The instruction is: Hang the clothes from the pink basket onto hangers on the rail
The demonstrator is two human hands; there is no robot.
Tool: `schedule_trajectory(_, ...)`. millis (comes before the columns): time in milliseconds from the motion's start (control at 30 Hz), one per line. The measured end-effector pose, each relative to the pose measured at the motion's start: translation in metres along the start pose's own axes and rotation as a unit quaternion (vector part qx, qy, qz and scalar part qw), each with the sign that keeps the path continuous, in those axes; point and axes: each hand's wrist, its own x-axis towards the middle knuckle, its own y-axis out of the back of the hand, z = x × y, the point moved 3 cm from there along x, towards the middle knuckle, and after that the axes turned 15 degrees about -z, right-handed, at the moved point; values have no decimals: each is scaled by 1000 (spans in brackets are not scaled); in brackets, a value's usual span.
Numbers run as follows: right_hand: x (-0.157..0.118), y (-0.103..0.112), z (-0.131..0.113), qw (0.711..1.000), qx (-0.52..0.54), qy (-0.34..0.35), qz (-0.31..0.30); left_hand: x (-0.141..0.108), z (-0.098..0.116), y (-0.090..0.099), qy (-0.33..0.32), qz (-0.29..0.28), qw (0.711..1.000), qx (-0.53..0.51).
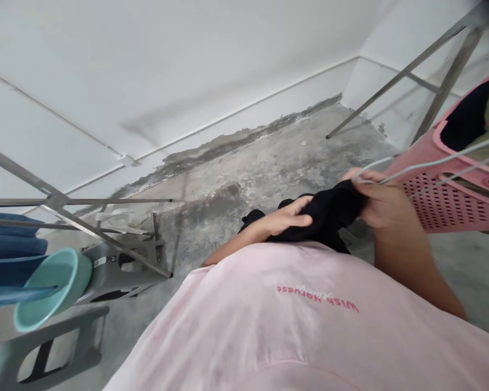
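A black cloth [330, 212] is bunched up in front of my pink shirt. My left hand [287, 219] grips its left part, with the thumb lying on top and the other fingers partly behind the fabric. At the cloth's right end my right hand [377, 198] is closed, holding the fabric together with a pale, thin hanger [411, 164]. The hanger's long arms stretch to the right, passing in front of a pink basket. The fingertips of my right hand are partly hidden.
The pink perforated basket [444, 201] with dark and olive cloth is at right. Metal rack legs [448, 87] stand behind it; another metal frame [118, 247] is at left, near a teal basin [81, 271], grey stools [65, 342] and blue clothes [8, 239].
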Motion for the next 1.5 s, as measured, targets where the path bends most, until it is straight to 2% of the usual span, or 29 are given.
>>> schedule_trajectory(100, 4, 4, 13, 998, 30, -64, -3, 2, -15, 3, 45, 62, 992, -104)
schedule_trajectory(267, 7, 31, 30, 995, 40, -5, 90, -27, 8, 44, 32, 191, 955, -223)
schedule_trajectory(333, 6, 37, 38, 994, 45, 6, 99, -38, 17, 53, 12, 224, 947, -231)
schedule_trajectory(400, 4, 38, 43, 996, 55, 5, 75, -45, 21, 54, -5, 242, 943, -230)
schedule_trajectory(500, 2, 33, 46, 998, 61, 5, 23, -47, 18, 45, 2, 231, 947, -222)
schedule_trajectory(600, 0, 27, 50, 999, 47, 10, 0, -43, 13, 36, 19, 203, 956, -210)
schedule_trajectory(733, -1, 15, 57, 998, -48, -11, -31, -39, 9, 29, 38, 163, 966, -198)
schedule_trajectory(867, -2, -2, 58, 976, -162, -29, -144, -39, 4, 26, 62, 140, 968, -197)
schedule_trajectory(1000, -4, -12, 54, 945, -168, -46, -277, -44, 7, 25, 35, 153, 974, -166)
schedule_trajectory(1067, -4, -13, 52, 933, -166, -47, -315, -46, 12, 23, 16, 151, 977, -149)
schedule_trajectory(1267, -4, -18, 50, 930, -161, -41, -328, -50, 21, 14, 23, 132, 983, -123)
schedule_trajectory(1367, -7, -22, 45, 924, -195, -49, -326, -51, 22, 11, 31, 113, 989, -85)
schedule_trajectory(1433, -10, -21, 40, 929, -229, -44, -288, -52, 24, 11, 31, 107, 993, -32)
schedule_trajectory(1500, -11, -17, 36, 940, -263, -18, -217, -53, 29, 12, 28, 107, 992, 59)
